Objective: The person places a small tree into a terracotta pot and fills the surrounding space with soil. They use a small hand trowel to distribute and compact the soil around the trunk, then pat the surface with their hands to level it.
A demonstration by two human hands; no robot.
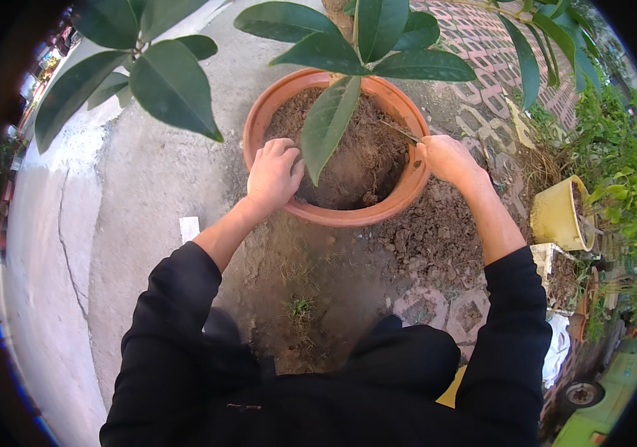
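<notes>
A round terracotta-coloured plant pot [352, 219] stands before me, holding brown soil [352, 125] with a root-matted clump and a hollow on its near side. My left hand [277, 170] lies across the pot's left rim, fingers bent down inside; the fingertips are hidden, so whether they grip anything is unclear. At the right rim, my right hand [448, 159] is closed around a thin, soil-caked tool [401, 132]. Its end reaches into the pot over the soil, and its handle is hidden in my fist. Large green leaves [332, 128] hang over the pot and cover part of the soil.
Loose soil [435, 232] is heaped on the ground right of the pot. Further right stand a yellow bucket [555, 215], a white planter box [543, 260] and leafy plants [631, 167]. A leafy branch [170, 84] overhangs the concrete [145, 184] at upper left.
</notes>
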